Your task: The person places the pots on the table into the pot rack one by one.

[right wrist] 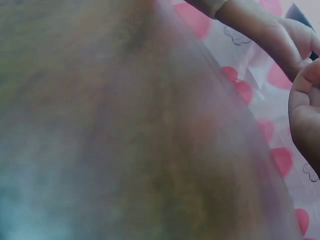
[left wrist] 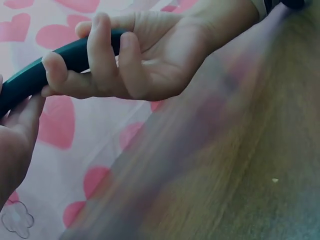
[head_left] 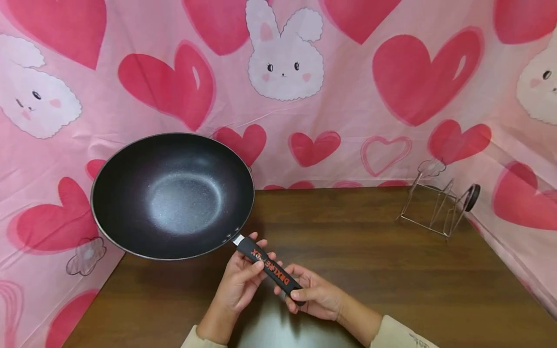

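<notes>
A black wok (head_left: 184,200) with a long black handle (head_left: 273,269) is held up above the table, tilted so that its inside faces me. Red lettering runs along the handle. With thumb on top and fingers behind, my left hand (head_left: 243,280) grips the handle near the pan. My right hand (head_left: 317,295) holds the handle's far end. In the left wrist view the right hand (left wrist: 155,57) has its fingers curled around the handle (left wrist: 75,56). The right wrist view shows only part of the right hand (right wrist: 306,112) at its edge.
On the right of the brown wooden table (head_left: 348,232) stands a wire rack (head_left: 428,212), with a dark round piece (head_left: 472,197) at its right end. Pink cloth (head_left: 348,101) with hearts and rabbits hangs behind and at both sides.
</notes>
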Demonstrator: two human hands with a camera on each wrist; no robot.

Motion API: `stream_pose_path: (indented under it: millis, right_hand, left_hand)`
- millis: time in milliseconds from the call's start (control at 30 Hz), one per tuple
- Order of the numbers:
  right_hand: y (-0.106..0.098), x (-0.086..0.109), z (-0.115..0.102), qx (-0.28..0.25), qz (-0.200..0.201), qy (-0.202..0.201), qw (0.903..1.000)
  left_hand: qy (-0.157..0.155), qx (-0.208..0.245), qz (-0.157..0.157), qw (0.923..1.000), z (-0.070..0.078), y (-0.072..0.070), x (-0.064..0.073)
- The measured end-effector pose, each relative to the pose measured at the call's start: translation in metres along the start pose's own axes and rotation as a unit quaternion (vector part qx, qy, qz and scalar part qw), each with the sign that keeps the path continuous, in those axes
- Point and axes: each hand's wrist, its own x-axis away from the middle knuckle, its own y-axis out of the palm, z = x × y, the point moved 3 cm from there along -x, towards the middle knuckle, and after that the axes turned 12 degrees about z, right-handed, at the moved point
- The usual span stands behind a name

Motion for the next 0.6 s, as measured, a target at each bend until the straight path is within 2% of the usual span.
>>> stream_pose_path:
  millis: [233,300,433,500,600]
  right_hand:
    - [0.004,0.003,0.005,0.031,-0.021,0.017,0.9992]
    - [0.006,0.003,0.003,0.05,-0.017,0.021,0.9984]
    - [0.014,0.004,-0.004,0.117,0.013,0.001,0.993]
    - [0.018,0.005,-0.007,0.172,0.042,-0.021,0.9839]
    - [0.025,0.008,-0.008,0.265,0.102,-0.041,0.9581]
  left_hand:
    - [0.016,-0.026,-0.029,0.9991,0.003,0.004,0.006]
    - [0.019,-0.034,-0.036,0.9986,0.005,0.006,0.006]
    - [0.031,-0.071,-0.042,0.9961,0.008,0.008,0.006]
    - [0.036,-0.099,-0.036,0.9937,0.008,0.009,0.004]
    - [0.04,-0.146,-0.032,0.988,0.008,0.008,0.002]
